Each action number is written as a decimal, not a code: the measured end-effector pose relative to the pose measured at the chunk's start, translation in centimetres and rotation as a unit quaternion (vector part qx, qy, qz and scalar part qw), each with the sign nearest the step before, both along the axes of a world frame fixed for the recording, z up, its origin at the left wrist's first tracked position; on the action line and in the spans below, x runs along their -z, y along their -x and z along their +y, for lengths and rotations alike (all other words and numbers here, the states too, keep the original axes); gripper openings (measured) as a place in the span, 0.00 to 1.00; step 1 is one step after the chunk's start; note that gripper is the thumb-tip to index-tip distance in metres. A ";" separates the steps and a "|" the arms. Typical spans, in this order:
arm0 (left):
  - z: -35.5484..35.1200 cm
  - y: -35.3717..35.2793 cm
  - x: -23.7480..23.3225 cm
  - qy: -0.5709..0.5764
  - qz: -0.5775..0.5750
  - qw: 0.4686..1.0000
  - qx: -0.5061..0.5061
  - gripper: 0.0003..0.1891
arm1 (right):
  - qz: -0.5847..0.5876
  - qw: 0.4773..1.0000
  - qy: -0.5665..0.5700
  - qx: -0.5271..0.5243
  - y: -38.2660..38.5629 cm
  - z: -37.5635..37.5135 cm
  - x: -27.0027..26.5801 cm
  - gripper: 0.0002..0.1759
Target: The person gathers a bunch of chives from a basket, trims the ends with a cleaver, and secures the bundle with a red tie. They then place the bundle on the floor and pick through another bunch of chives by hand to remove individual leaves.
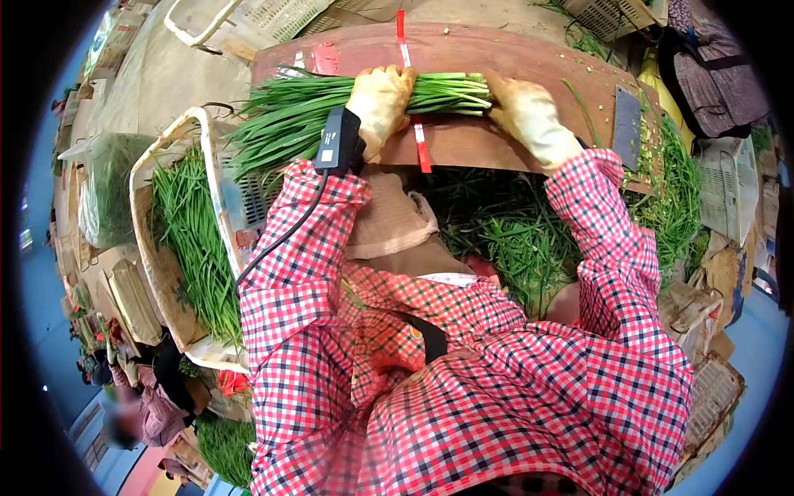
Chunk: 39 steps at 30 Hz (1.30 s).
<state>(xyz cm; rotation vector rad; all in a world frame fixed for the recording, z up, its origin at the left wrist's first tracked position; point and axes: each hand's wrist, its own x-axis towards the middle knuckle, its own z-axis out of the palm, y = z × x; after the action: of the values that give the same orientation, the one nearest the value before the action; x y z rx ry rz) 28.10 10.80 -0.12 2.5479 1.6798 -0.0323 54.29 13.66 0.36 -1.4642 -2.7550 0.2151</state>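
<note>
A bunch of garlic chives point(451, 93) lies across the wooden board point(513, 62), its leaves spreading left and its pale stem ends to the right. My left hand point(382, 103), in a stained glove, is closed around the middle of the bunch. My right hand point(528, 114), also gloved, rests its fingers against the stem ends without wrapping around the bunch. Beneath the chives runs a red and white strip of tape point(422, 149), showing above and below them. A small black device point(337, 140) with a cable is strapped at my left wrist.
A basket point(141, 198) of long chives stands at my left. On the board's right lies a flat grey blade-like piece point(626, 128). Loose trimmings point(513, 240) fill the space below the board. Crates point(724, 186) stand farther right, and another person point(157, 413) is at lower left.
</note>
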 end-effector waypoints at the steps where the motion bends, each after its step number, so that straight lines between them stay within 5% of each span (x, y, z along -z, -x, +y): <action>1: 0.0 -0.1 0.2 -0.002 0.000 1.000 -0.004 0.35 | -0.004 1.000 0.003 0.017 -1.1 0.1 -0.1 0.25; 2: 0.0 -0.1 0.2 -0.004 0.001 1.000 -0.008 0.35 | 0.031 0.997 -0.039 0.064 -1.7 -0.4 -0.1 0.19; 6: -0.1 -0.4 0.3 -0.017 0.011 1.000 -0.013 0.37 | 0.402 0.894 0.069 0.185 -1.0 -1.0 -1.0 0.21; 10: -0.3 -0.4 0.2 -0.038 0.020 0.999 -0.011 0.38 | 0.324 0.944 -0.032 0.056 1.6 0.7 0.1 0.19; 13: -0.5 -0.5 -0.1 -0.038 0.011 0.999 -0.010 0.39 | 0.268 0.950 0.143 0.067 3.0 1.5 -1.3 0.17; 14: -0.5 -0.5 0.0 -0.041 0.005 0.999 -0.010 0.39 | 0.190 0.970 0.134 0.066 3.3 2.0 -1.9 0.18; 17: -0.5 -0.5 0.0 -0.027 -0.003 1.000 -0.014 0.39 | 0.202 0.955 0.191 0.105 3.6 2.3 -2.1 0.16; 20: -0.4 -0.7 -0.4 -0.016 -0.007 1.000 -0.012 0.38 | 0.010 0.994 0.106 0.029 4.3 4.0 -0.7 0.17; 25: -0.4 -0.5 0.2 -0.021 -0.020 1.000 -0.006 0.36 | -0.060 0.997 0.001 0.048 2.4 4.2 2.1 0.15; 27: -0.3 -0.6 0.2 -0.017 -0.017 1.000 -0.010 0.34 | 0.011 0.990 -0.138 0.025 -1.4 3.9 3.7 0.15; 29: -0.4 -0.6 0.2 -0.022 -0.028 0.999 -0.007 0.33 | -0.089 0.949 0.098 0.285 -0.1 3.2 -2.9 0.14; 32: -0.4 -0.7 0.1 -0.025 -0.031 0.999 -0.006 0.32 | 0.217 0.960 0.057 0.166 -3.5 3.5 -0.1 0.13; 35: -0.4 -0.9 0.0 -0.024 -0.022 0.999 -0.007 0.32 | 0.354 0.901 0.229 0.099 1.7 1.5 -4.1 0.16; 37: -0.3 -0.9 0.0 -0.022 -0.028 0.999 0.004 0.32 | 0.176 0.976 0.122 -0.046 2.6 3.1 -2.0 0.14; 39: -0.4 -0.4 0.2 -0.019 -0.043 0.999 0.012 0.30 | 0.074 0.995 0.019 -0.058 3.1 3.2 -0.7 0.12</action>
<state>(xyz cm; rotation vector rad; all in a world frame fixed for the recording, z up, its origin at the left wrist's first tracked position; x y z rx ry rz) 28.49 10.39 -0.30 2.5566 1.6349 0.1072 51.20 16.90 1.02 -1.2401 -2.7321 0.3648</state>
